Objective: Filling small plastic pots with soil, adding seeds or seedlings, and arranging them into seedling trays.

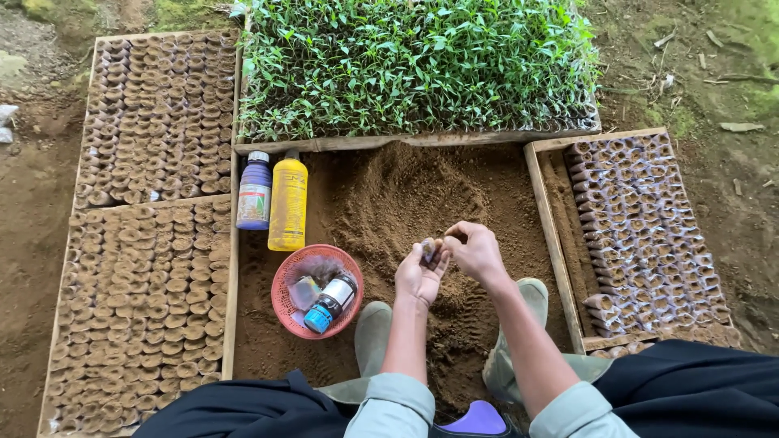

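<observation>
My left hand is raised palm-up over a heap of loose brown soil and grips a small clear plastic seedling bag between fingers and thumb. My right hand is right beside it, fingers pinched at the bag's mouth. Both hands hover above the soil, between my two grey-green boots.
A wooden tray of filled soil bags lies at right, two larger trays at left. Green seedlings fill the far tray. A purple bottle, a yellow bottle and a red basket with small bottles lie left of the hands.
</observation>
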